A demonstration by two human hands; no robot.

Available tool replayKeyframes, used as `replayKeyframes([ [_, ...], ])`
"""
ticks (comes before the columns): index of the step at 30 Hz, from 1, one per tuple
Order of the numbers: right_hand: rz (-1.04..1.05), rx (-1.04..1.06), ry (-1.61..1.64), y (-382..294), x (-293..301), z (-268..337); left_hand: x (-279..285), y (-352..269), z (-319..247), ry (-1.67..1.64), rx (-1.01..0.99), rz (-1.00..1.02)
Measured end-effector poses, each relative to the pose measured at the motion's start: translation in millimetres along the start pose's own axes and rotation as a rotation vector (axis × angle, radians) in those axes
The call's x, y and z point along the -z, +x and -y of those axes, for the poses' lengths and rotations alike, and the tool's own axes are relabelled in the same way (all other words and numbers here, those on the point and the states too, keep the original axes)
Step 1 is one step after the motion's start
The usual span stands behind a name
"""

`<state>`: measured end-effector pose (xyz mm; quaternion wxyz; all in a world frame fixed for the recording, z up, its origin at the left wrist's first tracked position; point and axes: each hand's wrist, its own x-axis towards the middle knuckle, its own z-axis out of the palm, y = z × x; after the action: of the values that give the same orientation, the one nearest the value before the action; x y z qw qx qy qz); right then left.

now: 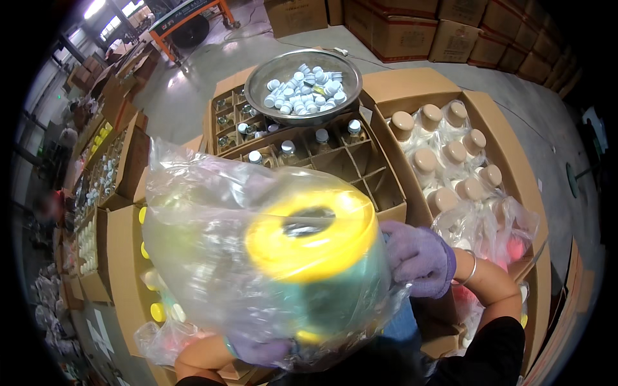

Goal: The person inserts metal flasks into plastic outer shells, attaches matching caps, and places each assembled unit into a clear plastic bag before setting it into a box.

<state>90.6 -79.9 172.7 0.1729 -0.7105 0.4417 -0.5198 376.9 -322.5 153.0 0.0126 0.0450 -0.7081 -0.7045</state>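
Note:
Close in front of me is a teal cylindrical item with a wide yellow ring top (355, 212), wrapped in a loose clear plastic bag (203, 241). Motion blur hides its details. My right hand (417, 258), in a purple glove, grips the bag's right side beside the teal body. My left hand (263, 350), also gloved, holds the lower left side, its fingers partly covered by plastic. Beyond the bag, a divided carton (381, 190) holds several glass bottles with pale blue caps (288, 147). Part of that carton is hidden behind the bag.
A steel bowl (357, 89) of pale blue caps (301, 91) rests on the cartons ahead. At right, an open carton (514, 164) contains bagged bottles with beige caps (455, 151). Yellow-capped bottles (158, 312) stand at left. Stacked boxes (408, 38) line the back.

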Motion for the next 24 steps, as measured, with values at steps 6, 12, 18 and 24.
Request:
replayKeyframes([
  [6,0.066,-0.148,-0.369,-83,-69,8,-43,-36,56,0.627,-0.48,0.111],
  [12,0.252,-0.19,-0.394,-142,-160,59,-78,-101,132,0.893,-0.347,0.208],
  [18,0.083,-0.561,0.196,-111,-200,121,-112,-120,62,0.532,-0.182,-0.118],
  [24,-0.174,-0.291,-0.104,13,-97,203,-87,-114,-76,0.228,-0.313,-0.355],
])
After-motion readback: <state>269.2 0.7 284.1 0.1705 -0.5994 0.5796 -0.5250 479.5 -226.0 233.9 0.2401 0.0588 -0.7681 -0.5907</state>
